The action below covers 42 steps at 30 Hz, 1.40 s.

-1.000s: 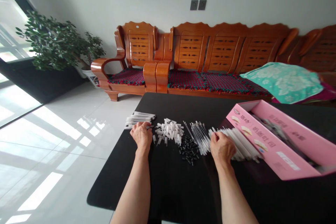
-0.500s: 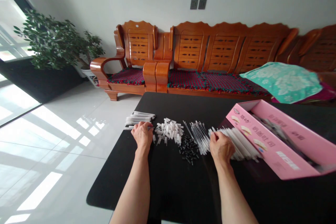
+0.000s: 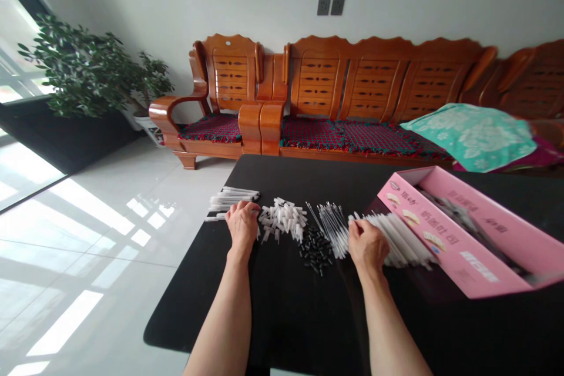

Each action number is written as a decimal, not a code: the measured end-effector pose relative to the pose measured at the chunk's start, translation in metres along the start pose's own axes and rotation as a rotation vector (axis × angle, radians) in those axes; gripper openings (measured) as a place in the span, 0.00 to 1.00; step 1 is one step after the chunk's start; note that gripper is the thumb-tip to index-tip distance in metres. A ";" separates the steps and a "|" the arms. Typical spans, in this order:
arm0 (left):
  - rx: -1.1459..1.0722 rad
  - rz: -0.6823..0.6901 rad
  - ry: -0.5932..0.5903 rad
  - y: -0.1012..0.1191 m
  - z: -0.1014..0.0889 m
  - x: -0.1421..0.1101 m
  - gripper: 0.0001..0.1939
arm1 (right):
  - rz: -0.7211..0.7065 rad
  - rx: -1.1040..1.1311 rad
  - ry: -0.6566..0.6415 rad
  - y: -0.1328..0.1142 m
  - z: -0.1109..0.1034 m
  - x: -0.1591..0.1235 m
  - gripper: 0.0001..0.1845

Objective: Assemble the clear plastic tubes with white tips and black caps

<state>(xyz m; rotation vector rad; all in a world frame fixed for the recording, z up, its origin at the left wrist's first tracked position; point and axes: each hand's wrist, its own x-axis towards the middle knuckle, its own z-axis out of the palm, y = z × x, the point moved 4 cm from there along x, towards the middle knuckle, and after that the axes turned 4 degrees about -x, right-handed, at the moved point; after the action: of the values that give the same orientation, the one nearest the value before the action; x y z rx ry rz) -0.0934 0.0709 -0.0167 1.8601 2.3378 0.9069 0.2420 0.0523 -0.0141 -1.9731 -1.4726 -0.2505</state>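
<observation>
My left hand [image 3: 242, 224] is closed with its fingers curled down over a white pen [image 3: 215, 218], whose left end sticks out beside the hand. Just beyond lies a row of similar white pens [image 3: 233, 198] with dark ends. My right hand [image 3: 368, 242] pinches the end of a white pen tube [image 3: 351, 218], at the near side of a row of translucent white tubes [image 3: 405, 238]. Thin pen refills [image 3: 333, 223] with metal tips lie left of it. Between my hands are a pile of short white sleeves [image 3: 284, 216] and a heap of small black plugs [image 3: 316, 249].
A long pink box [image 3: 458, 241] with things inside stands at the right of the black table [image 3: 304, 317]. Behind the table are wooden seats [image 3: 326, 82] with woven covers and a turquoise cloth [image 3: 473, 135]. A potted plant [image 3: 92, 70] stands at the left.
My left hand has shifted slightly right, showing more of the pen end at its left. My right hand has moved slightly left. The piles look the same.
</observation>
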 end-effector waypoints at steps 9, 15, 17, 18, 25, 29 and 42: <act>-0.166 0.172 0.062 0.031 -0.011 -0.005 0.10 | -0.060 0.237 0.030 -0.010 -0.005 -0.004 0.24; -0.354 0.551 -0.008 0.101 -0.003 -0.037 0.11 | -0.183 0.687 -0.379 -0.049 -0.005 -0.019 0.19; -0.390 0.636 -0.028 0.115 0.001 -0.045 0.11 | -0.211 0.741 -0.462 -0.058 -0.004 -0.023 0.20; -0.404 0.661 -0.033 0.119 0.003 -0.047 0.11 | -0.221 0.757 -0.489 -0.061 -0.003 -0.024 0.20; -0.508 0.670 -0.064 0.120 0.003 -0.049 0.10 | -0.120 0.942 -0.598 -0.065 0.002 -0.025 0.20; -0.693 0.337 0.057 0.103 -0.001 -0.042 0.10 | 0.098 1.064 -0.532 -0.057 0.006 -0.025 0.19; -1.668 -0.338 -0.323 0.080 0.044 -0.031 0.22 | 0.090 1.140 -0.714 -0.068 0.010 -0.033 0.24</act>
<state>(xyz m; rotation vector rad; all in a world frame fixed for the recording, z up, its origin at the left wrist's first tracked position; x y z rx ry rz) 0.0019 0.0717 -0.0276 0.7178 0.8348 1.5148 0.1660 0.0426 -0.0125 -1.1530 -1.3871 1.1870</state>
